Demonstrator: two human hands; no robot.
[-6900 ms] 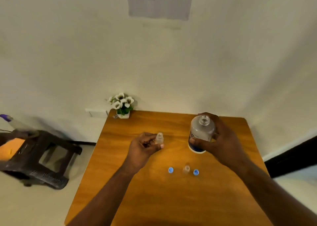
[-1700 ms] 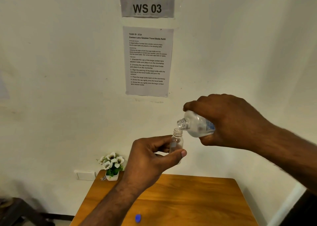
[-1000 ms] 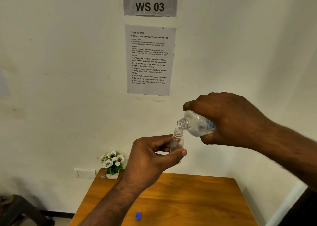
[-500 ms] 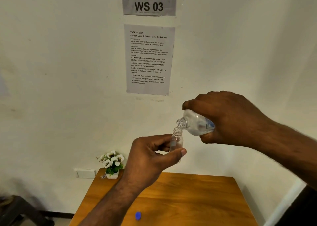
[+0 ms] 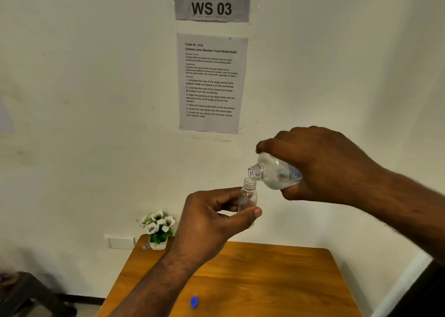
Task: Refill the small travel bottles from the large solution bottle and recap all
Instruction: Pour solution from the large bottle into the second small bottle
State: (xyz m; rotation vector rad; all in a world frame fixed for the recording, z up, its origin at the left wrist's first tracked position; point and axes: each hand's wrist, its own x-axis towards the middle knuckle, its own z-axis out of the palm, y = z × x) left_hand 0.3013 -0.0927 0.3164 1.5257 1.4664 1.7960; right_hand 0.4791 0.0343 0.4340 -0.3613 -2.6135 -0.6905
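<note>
A: Clear small travel bottle [image 5: 248, 197], upright in your left hand [image 5: 212, 222], pinched mid-air above the worktop [image 5: 277, 280]. Why?

B: Mouth meets the tipped large solution bottle [image 5: 274, 173], gripped by your right hand [image 5: 322, 165]. Blue cap [image 5: 194, 301] waits below.

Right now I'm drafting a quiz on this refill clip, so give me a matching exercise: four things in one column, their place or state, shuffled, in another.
Things:
1. large solution bottle
2. small travel bottle
3. blue cap
4. potted flowers

Places or states:
A. lying loose on the wooden table
B. upright, uncapped, pinched in the left hand
C. at the table's far left corner, by the wall
D. tipped on its side, neck over another opening, gripped by the right hand

Pairs: 1-D, 2-B, 3-A, 4-C
</note>
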